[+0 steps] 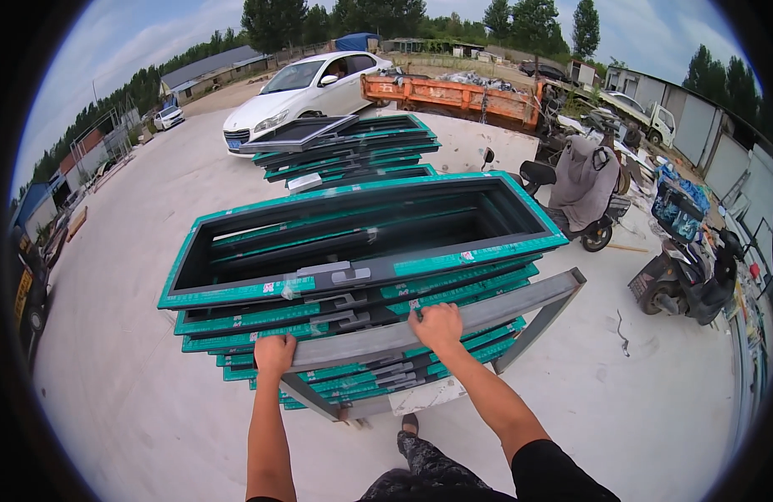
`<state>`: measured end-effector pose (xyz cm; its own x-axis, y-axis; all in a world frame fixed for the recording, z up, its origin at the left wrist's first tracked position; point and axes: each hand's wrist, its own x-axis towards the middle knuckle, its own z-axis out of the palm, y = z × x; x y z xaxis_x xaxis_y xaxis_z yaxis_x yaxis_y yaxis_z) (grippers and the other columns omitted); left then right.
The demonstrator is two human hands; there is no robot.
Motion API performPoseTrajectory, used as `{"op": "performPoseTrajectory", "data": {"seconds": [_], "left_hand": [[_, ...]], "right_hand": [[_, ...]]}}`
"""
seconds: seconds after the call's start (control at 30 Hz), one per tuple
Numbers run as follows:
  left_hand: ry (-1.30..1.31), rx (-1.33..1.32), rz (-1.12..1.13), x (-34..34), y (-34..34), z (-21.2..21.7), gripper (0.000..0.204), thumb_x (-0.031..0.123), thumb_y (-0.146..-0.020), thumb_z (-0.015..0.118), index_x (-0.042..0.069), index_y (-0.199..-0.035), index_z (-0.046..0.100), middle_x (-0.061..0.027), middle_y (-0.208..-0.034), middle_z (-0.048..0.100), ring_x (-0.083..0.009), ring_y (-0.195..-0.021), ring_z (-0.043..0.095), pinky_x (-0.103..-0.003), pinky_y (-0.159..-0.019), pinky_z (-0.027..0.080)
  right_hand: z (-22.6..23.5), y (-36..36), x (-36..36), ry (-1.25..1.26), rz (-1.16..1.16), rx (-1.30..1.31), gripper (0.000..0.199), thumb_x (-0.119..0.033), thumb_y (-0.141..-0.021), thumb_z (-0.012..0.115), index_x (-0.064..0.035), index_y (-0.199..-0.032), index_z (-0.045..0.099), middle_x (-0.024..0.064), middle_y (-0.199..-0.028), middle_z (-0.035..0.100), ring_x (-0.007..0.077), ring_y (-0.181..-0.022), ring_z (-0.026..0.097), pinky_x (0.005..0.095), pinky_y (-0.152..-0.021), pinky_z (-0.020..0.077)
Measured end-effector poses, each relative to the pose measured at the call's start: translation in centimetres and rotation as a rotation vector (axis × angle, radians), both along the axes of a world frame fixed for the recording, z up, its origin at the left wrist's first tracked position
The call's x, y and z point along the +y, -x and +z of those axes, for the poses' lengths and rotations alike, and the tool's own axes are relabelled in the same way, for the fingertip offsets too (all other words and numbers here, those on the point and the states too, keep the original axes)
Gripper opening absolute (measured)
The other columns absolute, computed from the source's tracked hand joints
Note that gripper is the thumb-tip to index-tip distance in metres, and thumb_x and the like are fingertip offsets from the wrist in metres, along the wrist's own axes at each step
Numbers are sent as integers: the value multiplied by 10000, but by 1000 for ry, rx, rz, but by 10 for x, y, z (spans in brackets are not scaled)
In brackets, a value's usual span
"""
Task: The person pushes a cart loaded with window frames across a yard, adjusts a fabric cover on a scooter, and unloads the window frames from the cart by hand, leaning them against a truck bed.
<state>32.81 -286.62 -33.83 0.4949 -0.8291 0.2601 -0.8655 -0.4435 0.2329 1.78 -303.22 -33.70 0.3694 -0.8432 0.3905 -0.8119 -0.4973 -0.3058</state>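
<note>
Head camera view shows two bare hands on a long grey metal bar (508,306) of square section, which is the top edge of an upright grey metal frame. The left hand (275,355) is closed on the left end of this bar, at the corner where a grey post (311,396) goes down. The right hand (437,326) is clamped on the same bar around its middle, with the fingers bent over the far edge. The right corner of the bar, with its second post (539,333), is free of hands.

Just beyond the bar stands a tall stack of dark grey rectangular frames with green film on their faces (244,319). The uppermost frame (428,261) lies a little tilted, and small grey metal fittings (350,274) sit near the middle of its near edge. What carries the stack is mostly hidden; a pale flat board (424,396) shows low between the posts.

Behind it is a second stack of similar frames (353,159), near a white car (315,88). To the right, a scooter with a grey cover (580,184) stands on the pale concrete ground (143,276).
</note>
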Motion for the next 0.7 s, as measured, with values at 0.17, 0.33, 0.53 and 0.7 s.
{"op": "performPoseTrajectory", "data": {"seconds": [0.17, 0.33, 0.53, 0.7], "left_hand": [[17, -2, 3, 14, -27, -9, 408, 303, -838, 490, -3, -627, 657, -219, -630, 602, -393, -615, 593, -454, -658, 481], [57, -47, 5, 24, -50, -13, 407, 293, -827, 507, -12, -587, 632, -223, -611, 590, -399, -586, 573, -468, -642, 469], [22, -41, -30, 10, -90, -10, 426, 328, -835, 502, -19, -624, 632, -243, -660, 587, -424, -637, 577, -491, -648, 460], [44, -19, -108, -20, -81, -12, 427, 318, -839, 492, -15, -614, 635, -233, -646, 589, -418, -633, 576, -490, -659, 461]], "right_hand": [[-6, -21, 22, 50, -1, -13, 389, -367, -797, 528, -59, -608, 671, 104, -624, 628, 265, -681, 583, 389, -719, 404], [-5, -38, 40, 85, 20, -32, 388, -362, -804, 529, -59, -600, 660, 101, -627, 627, 262, -688, 581, 389, -720, 402], [-8, -65, 43, 115, 31, -95, 369, -340, -815, 535, -53, -618, 656, 102, -641, 622, 261, -696, 574, 393, -729, 400], [-9, -54, 29, 128, -49, -70, 340, -332, -791, 551, -57, -627, 666, 103, -658, 630, 264, -699, 576, 392, -747, 404]]}}
